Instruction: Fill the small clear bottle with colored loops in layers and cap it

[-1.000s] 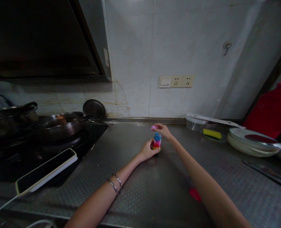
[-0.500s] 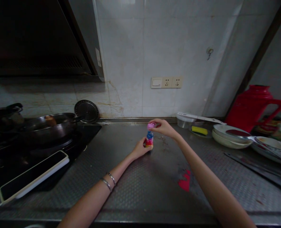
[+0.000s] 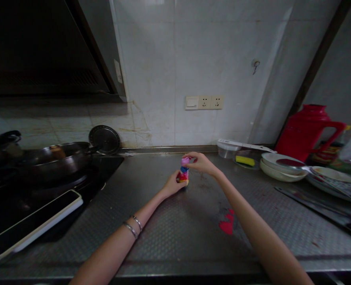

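A small bottle (image 3: 184, 178), multicoloured with blue near the top and red and yellow below, stands upright on the metal countertop (image 3: 163, 225). My left hand (image 3: 172, 186) is wrapped around its lower part from the left side. At the bottle's top is a pink cap (image 3: 185, 161), pinched between the thumb and fingers of my right hand (image 3: 200, 163). The cap meets the blue neck; whether it is fastened there I cannot tell.
Left are a phone (image 3: 35, 225), a pan (image 3: 59, 160) on the stove and a round lid (image 3: 104, 139). At right stand a yellow sponge (image 3: 245, 160), stacked bowls (image 3: 282, 172), a red jug (image 3: 304, 132) and a long dark utensil (image 3: 317, 209). A red patch (image 3: 227, 225) marks the counter.
The whole view has shifted slightly. My right hand and the pink cap sit a little lower against the bottle, and my left hand keeps its hold.
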Demonstrator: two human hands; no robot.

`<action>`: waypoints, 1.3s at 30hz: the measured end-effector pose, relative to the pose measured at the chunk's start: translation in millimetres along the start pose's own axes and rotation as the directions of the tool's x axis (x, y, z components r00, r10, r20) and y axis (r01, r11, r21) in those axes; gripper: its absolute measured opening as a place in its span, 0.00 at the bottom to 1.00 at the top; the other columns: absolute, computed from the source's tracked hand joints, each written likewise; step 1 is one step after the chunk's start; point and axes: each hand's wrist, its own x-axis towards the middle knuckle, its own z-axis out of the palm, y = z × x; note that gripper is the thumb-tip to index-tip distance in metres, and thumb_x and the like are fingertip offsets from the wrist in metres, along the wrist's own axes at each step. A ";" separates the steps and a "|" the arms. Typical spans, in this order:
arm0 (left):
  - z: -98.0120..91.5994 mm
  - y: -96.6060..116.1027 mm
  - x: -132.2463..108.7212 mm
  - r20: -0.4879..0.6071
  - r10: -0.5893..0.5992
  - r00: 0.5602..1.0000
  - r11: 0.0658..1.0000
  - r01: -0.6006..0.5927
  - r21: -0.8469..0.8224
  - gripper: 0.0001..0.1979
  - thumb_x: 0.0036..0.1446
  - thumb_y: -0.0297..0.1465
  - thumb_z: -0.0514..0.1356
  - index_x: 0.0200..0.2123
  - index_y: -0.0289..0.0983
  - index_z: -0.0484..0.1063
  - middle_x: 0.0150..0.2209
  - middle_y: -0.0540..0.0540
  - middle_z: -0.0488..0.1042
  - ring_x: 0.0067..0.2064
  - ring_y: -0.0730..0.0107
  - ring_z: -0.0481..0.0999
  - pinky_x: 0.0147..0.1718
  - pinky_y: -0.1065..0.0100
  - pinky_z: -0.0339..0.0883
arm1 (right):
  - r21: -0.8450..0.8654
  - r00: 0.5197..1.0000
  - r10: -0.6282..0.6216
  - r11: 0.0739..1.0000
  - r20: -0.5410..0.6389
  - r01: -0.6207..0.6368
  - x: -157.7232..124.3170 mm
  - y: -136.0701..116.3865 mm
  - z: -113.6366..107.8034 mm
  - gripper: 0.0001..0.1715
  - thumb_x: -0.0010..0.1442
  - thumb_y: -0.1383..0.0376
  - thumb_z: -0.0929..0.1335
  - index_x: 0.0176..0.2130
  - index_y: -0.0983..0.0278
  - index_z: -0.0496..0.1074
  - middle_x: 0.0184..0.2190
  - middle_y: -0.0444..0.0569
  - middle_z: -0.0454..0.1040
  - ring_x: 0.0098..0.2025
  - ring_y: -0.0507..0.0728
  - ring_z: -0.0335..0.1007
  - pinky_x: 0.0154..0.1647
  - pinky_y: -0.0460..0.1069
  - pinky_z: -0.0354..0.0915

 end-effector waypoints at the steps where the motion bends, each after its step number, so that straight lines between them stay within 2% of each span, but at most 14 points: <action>1: -0.2 0.4 -0.1 0.002 0.001 1.000 1.000 -0.001 -0.001 0.17 0.46 0.30 0.60 0.41 0.34 0.65 0.37 0.47 0.71 0.36 0.71 0.70 0.36 0.69 0.64 | 0.006 1.000 0.007 1.000 0.000 -0.007 -0.2 1.3 0.7 0.19 0.46 0.62 0.71 0.40 0.63 0.74 0.39 0.49 0.74 0.39 0.54 0.69 0.38 0.48 0.62; 5: -0.3 0.7 0.0 0.007 -0.001 1.000 1.000 0.001 -0.001 0.17 0.47 0.30 0.60 0.41 0.34 0.65 0.37 0.46 0.71 0.37 0.71 0.70 0.37 0.69 0.64 | 0.058 0.999 0.036 0.998 0.011 -0.037 -1.3 5.9 4.3 0.19 0.47 0.62 0.70 0.42 0.63 0.73 0.40 0.49 0.74 0.40 0.55 0.69 0.37 0.48 0.64; 8: -0.1 0.4 0.5 0.008 -0.013 1.000 1.000 0.013 0.003 0.16 0.46 0.31 0.61 0.40 0.34 0.65 0.37 0.46 0.71 0.36 0.71 0.70 0.37 0.69 0.64 | 0.154 0.997 0.068 0.985 0.029 -0.072 -3.2 7.9 7.1 0.20 0.48 0.62 0.69 0.43 0.64 0.72 0.41 0.50 0.74 0.41 0.55 0.69 0.41 0.50 0.65; 13: 0.1 0.2 0.4 0.012 -0.003 1.000 1.000 0.003 -0.003 0.16 0.47 0.32 0.61 0.40 0.34 0.65 0.36 0.47 0.70 0.36 0.71 0.70 0.36 0.69 0.64 | 0.391 0.993 0.097 0.913 0.064 -0.114 -7.0 9.9 11.3 0.23 0.47 0.61 0.70 0.44 0.66 0.71 0.41 0.51 0.74 0.41 0.55 0.70 0.46 0.52 0.65; 18: 0.1 -0.9 0.4 0.021 0.001 1.000 1.000 -0.001 0.000 0.16 0.47 0.31 0.60 0.40 0.34 0.65 0.36 0.47 0.70 0.36 0.70 0.70 0.36 0.69 0.64 | 0.514 0.993 0.101 0.849 0.066 -0.121 -8.3 13.2 15.5 0.24 0.45 0.62 0.71 0.43 0.66 0.71 0.40 0.51 0.74 0.41 0.55 0.70 0.47 0.53 0.64; 28: -1.0 -1.5 0.5 0.032 0.007 0.999 1.000 -0.007 -0.002 0.15 0.47 0.30 0.60 0.40 0.34 0.65 0.37 0.46 0.71 0.37 0.70 0.70 0.37 0.69 0.63 | 0.481 0.999 0.048 0.875 0.022 -0.053 -10.1 13.8 19.8 0.22 0.47 0.63 0.69 0.44 0.65 0.71 0.39 0.50 0.73 0.41 0.56 0.69 0.47 0.54 0.64; 39: -0.8 -4.5 2.1 0.036 0.008 0.999 0.999 -0.006 -0.043 0.16 0.47 0.32 0.61 0.40 0.33 0.67 0.36 0.46 0.71 0.36 0.70 0.70 0.37 0.69 0.63 | 0.335 1.000 -0.001 0.942 0.021 -0.006 -12.4 12.7 19.5 0.21 0.53 0.64 0.65 0.48 0.63 0.68 0.41 0.50 0.73 0.42 0.55 0.69 0.47 0.53 0.64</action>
